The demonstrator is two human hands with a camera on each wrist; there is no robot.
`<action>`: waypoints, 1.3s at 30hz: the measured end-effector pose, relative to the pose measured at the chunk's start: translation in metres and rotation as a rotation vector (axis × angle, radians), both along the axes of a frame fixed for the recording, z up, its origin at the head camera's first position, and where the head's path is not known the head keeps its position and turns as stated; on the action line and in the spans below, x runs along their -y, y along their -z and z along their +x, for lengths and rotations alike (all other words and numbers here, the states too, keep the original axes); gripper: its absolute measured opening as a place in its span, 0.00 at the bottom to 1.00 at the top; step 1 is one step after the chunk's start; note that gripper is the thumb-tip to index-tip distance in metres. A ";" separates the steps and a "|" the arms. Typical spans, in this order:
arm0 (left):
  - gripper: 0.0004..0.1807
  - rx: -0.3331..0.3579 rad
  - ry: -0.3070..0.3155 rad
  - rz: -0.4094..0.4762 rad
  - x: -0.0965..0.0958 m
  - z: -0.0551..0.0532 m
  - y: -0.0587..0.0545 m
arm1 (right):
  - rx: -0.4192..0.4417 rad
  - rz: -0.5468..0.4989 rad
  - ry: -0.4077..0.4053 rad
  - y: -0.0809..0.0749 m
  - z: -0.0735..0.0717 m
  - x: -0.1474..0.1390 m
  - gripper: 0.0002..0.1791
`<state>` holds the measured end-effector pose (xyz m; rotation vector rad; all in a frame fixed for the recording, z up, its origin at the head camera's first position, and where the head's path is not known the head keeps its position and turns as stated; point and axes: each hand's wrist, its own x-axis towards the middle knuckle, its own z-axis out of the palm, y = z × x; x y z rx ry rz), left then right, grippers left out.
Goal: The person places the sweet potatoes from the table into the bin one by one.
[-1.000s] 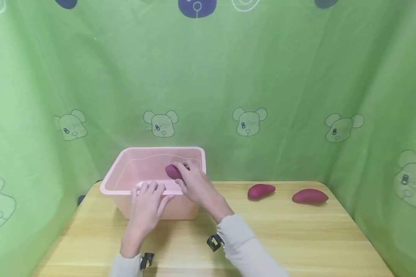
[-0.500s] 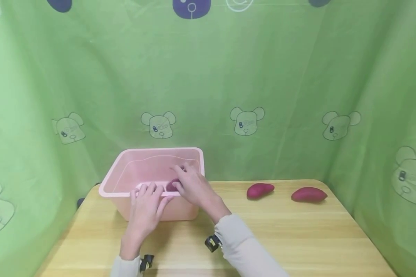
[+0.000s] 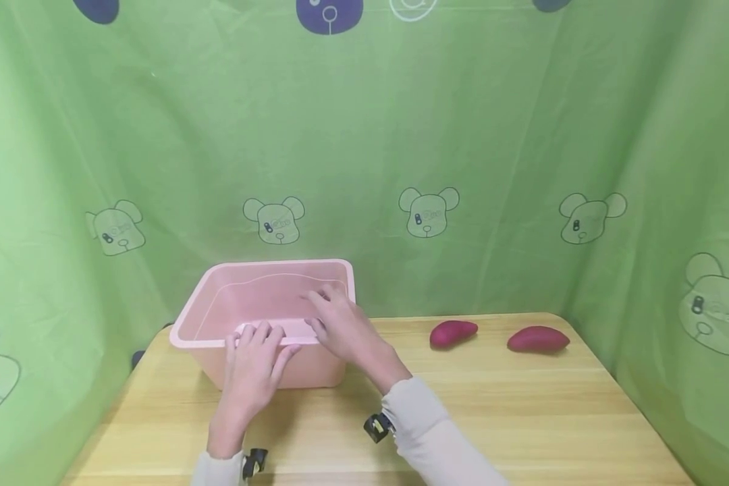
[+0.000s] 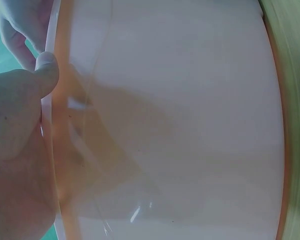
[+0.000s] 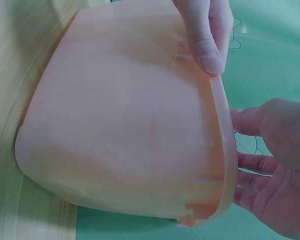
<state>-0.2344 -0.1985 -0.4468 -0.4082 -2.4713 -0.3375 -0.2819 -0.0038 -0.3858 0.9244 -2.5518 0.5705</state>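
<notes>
A pink plastic bin [image 3: 318,370] stands at the left of the table. Over its near rim my left hand [image 3: 250,371] is hooked, fingers inside and thumb [image 4: 47,72] on the outer wall, gripping the edge. My right hand [image 3: 345,329] hovers above the bin's right side, fingers loosely spread and nothing in them. From the right wrist view, the right hand's fingers [image 5: 255,170] reach past the rim with a gap to the thumb. Whatever lies low in the bin is hidden behind the near wall and the hands.
Two purple-red sweet potatoes lie on the table right of the bin: a nearer one [image 3: 452,334] and one farther right [image 3: 538,339]. The wooden table [image 3: 492,412] has a green curtain [image 3: 364,135] with bear heads behind and on both sides.
My right hand has let go of a sweet potato, which dropped down into the bin and out of sight. The left hand keeps its grip on the rim.
</notes>
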 end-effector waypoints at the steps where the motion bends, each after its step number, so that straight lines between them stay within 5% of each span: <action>1: 0.17 -0.001 0.001 0.002 0.000 0.000 0.001 | -0.007 -0.006 -0.003 0.000 0.000 -0.001 0.25; 12: 0.18 -0.066 0.020 0.004 0.004 -0.003 -0.002 | -0.052 -0.103 -0.023 -0.008 0.002 -0.019 0.25; 23: 0.19 -0.035 0.019 0.006 0.002 -0.004 -0.004 | -0.036 -0.175 0.057 -0.010 0.001 -0.048 0.27; 39: 0.18 0.008 0.001 0.006 0.002 -0.002 -0.001 | 0.026 -0.201 0.111 0.008 -0.020 -0.081 0.27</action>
